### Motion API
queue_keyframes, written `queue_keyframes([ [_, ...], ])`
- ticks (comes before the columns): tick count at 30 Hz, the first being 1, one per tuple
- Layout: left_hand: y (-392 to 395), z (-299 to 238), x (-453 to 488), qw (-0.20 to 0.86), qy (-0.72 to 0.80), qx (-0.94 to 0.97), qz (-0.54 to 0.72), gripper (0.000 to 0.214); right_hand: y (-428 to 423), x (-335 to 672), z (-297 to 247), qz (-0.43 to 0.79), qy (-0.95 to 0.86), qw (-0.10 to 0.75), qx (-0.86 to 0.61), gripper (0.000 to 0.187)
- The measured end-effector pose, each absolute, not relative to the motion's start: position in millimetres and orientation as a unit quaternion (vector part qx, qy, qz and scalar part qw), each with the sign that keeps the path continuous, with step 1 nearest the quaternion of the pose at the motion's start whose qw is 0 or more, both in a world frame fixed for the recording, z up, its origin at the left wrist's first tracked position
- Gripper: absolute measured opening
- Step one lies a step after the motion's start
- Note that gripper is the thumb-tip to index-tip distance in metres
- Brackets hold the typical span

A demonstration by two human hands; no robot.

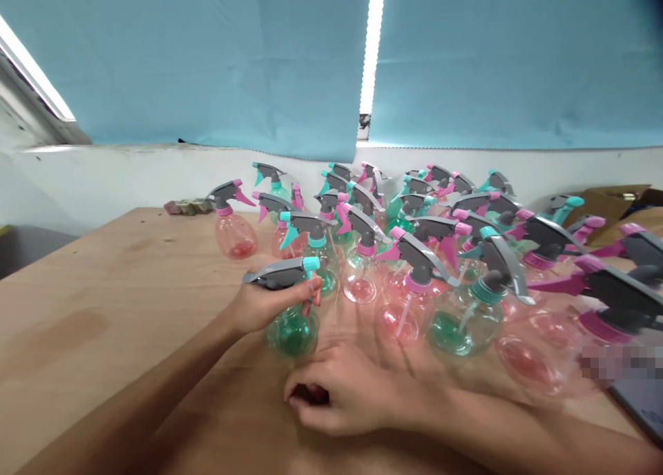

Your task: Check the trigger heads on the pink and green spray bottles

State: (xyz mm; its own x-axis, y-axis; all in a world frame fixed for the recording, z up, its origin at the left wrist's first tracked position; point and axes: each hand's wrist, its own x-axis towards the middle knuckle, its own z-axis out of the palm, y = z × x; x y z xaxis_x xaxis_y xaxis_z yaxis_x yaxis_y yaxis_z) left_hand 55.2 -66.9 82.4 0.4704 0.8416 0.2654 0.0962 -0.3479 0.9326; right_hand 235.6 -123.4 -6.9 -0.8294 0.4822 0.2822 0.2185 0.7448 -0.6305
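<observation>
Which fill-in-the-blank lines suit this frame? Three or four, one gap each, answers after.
1. The bare left hand holds a rounded, see-through plastic spray bottle tinted ____.
2. Below that bottle in the picture, the curled bare hand is the person's ____ one.
3. The leftmost rounded, translucent plastic bottle has a grey spray head and a ____ trigger.
4. Above the white wall hangs a large sheet coloured ____.

Missing words: green; right; pink; blue.

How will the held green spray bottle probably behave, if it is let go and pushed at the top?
The green spray bottle would probably tip rather than slide, as its long grey head sits high and reaches out sideways. The see-through walls suggest thin, light plastic that may flex slightly. It looks glossy, so it might feel slippery.
</observation>
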Motion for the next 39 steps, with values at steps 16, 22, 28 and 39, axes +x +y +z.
queue_keyframes([
  [16,-66.7,86.9,57.2,0.453,0.335,0.736,0.376,0.036,-122.9,235.5,-7.9,0.304,-0.906,0.220,-0.194,0.019],
  [22,-67.2,89.2,57.6,0.446,0.346,0.741,0.364,0.039,-122.9,235.8,-6.0,0.301,-0.908,0.211,-0.199,0.020],
  [28,-66.8,89.5,58.3,0.447,0.324,0.746,0.371,0.036,-122.2,237.1,-5.7,0.296,-0.911,0.213,-0.194,0.019],
  [39,-66.3,90.5,58.6,0.447,0.324,0.748,0.369,0.034,-122.6,237.3,-6.2,0.301,-0.909,0.211,-0.199,0.019],
])
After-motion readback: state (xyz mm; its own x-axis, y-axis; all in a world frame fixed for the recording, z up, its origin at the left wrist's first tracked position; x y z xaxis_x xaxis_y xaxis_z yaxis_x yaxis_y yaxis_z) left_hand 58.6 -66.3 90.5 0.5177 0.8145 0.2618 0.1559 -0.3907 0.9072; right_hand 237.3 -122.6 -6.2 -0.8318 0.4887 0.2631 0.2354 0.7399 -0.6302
